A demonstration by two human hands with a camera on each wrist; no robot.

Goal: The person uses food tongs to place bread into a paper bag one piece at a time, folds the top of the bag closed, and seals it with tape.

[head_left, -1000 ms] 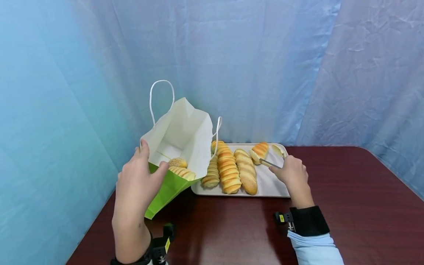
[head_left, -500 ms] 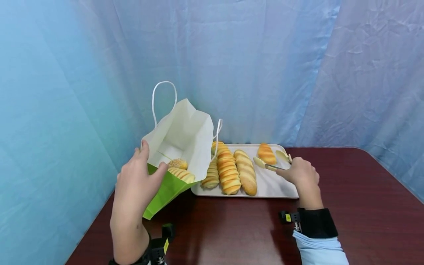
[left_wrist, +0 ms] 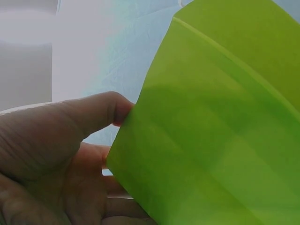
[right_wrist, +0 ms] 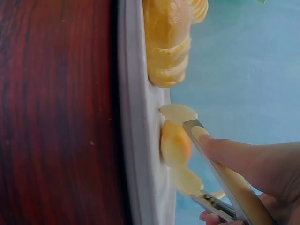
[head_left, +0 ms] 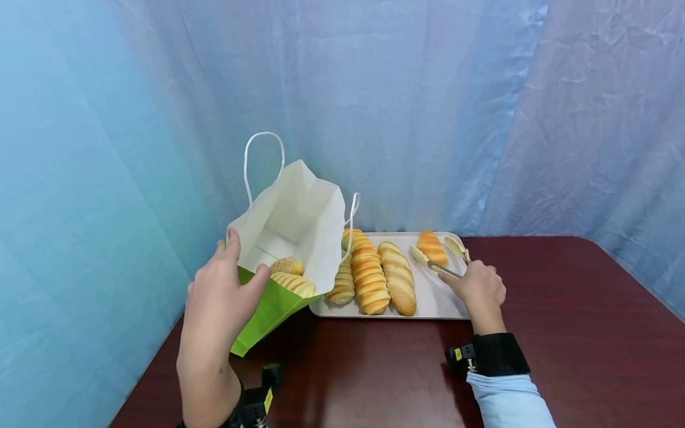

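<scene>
My left hand (head_left: pixel 216 303) grips the near left edge of a green paper bag (head_left: pixel 270 312) with a white inside. In the left wrist view the thumb lies at the bag's edge and the other fingers pass behind the green side. The bag tilts with its mouth toward me; a seeded bun (head_left: pixel 287 266) and a striped bread (head_left: pixel 294 283) lie inside. My right hand (head_left: pixel 478 288) holds tongs (head_left: pixel 441 269) with cream tips. Those tips are spread on either side of a small bread roll (head_left: pixel 432 248), which lies on the tray; the right wrist view shows the roll between them.
Three long breads, one of them a ridged loaf (head_left: pixel 369 279), lie side by side on the left of the white tray (head_left: pixel 433 306). The bag's white handles (head_left: pixel 262 135) stand up. A dark red table (head_left: pixel 567 333) carries everything, with a blue curtain (head_left: pixel 374 107) behind.
The tongs' near tip overlapped the roll earlier, then the right hand drew back right. Now it has come slightly left again, tips around the roll. The left hand and bag barely moved.
</scene>
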